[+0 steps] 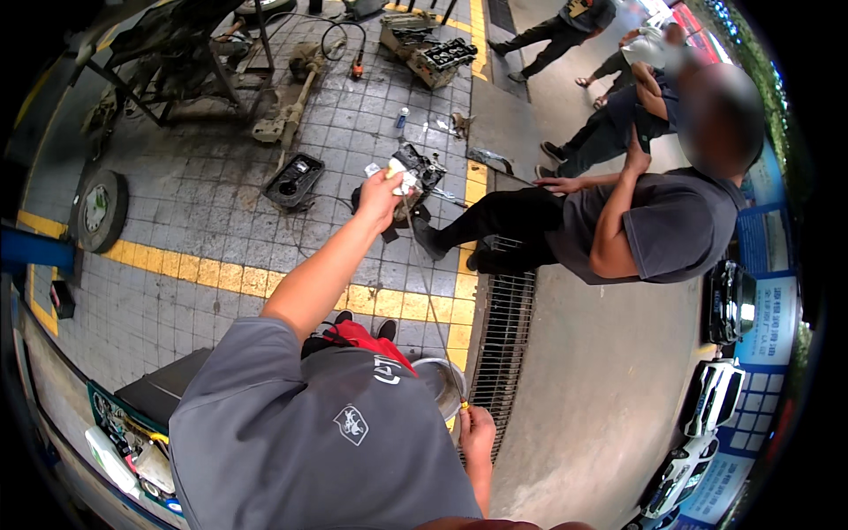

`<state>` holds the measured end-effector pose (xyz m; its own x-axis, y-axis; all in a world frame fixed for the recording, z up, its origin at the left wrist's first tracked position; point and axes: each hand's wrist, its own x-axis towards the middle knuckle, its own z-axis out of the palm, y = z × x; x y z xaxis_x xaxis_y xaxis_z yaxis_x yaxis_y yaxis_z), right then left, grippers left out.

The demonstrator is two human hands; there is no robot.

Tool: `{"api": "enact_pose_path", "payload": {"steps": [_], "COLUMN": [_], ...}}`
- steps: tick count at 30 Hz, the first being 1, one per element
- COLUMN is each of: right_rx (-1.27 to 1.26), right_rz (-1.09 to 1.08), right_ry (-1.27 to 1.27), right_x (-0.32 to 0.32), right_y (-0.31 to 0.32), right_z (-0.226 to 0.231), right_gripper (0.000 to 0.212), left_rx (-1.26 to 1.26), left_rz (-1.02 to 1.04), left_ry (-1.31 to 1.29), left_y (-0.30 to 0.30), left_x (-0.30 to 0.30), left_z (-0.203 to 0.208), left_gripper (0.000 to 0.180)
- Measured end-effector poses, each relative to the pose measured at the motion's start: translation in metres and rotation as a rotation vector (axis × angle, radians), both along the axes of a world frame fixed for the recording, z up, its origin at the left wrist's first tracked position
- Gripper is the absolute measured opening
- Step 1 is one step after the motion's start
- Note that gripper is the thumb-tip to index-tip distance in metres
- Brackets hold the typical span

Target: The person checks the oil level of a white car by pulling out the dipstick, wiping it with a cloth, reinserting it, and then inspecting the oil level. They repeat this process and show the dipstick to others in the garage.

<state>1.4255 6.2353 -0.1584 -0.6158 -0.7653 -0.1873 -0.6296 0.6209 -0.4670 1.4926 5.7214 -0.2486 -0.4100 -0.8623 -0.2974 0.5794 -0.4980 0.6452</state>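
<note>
My left hand (378, 200) is stretched out ahead, its fingers closed round a crumpled white wipe (408, 181). A long thin dipstick (429, 305) runs from the wipe back toward me, its far end hidden at the wipe. Low beside my right hip, my right hand (478, 431) pinches its yellow grip (465, 405). Past my left hand, a dark engine part (429, 168) lies on the tiles, partly covered by the hand and wipe. A black oil pan (294, 179) sits to its left.
A person in grey (654, 221) stands close on the right; others stand behind. An engine block (433, 57) and an axle-like part (287, 110) lie farther off. A metal bucket (439, 380) stands by my right side, near a floor grate (502, 353). A wheel (102, 212) lies left.
</note>
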Motion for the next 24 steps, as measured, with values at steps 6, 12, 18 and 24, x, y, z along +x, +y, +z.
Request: {"api": "enact_pose_path", "payload": {"steps": [6, 12, 18, 24], "right_rx": [-0.154, -0.283, -0.587, -0.662], "right_rz": [0.091, -0.288, -0.581, -0.89], "right_ry": [0.326, 0.027, -0.729, -1.149], "right_x": [-0.004, 0.003, -0.009, -0.012], "right_y": [-0.011, -0.017, -0.005, 0.001], "right_z": [0.008, 0.024, 0.011, -0.006], "right_gripper": [0.012, 0.02, 0.007, 0.014], "left_rx": [0.165, 0.139, 0.098, 0.005], "left_rz": [0.157, 0.167, 0.11, -0.107], "left_ry": [-0.131, -0.133, 0.05, 0.36], "left_y": [-0.004, -0.006, -0.003, 0.0], "left_x": [0.009, 0.016, 0.024, 0.029], "left_z": [-0.019, -0.033, -0.026, -0.001], "left_gripper": [0.019, 0.016, 0.019, 0.032]}}
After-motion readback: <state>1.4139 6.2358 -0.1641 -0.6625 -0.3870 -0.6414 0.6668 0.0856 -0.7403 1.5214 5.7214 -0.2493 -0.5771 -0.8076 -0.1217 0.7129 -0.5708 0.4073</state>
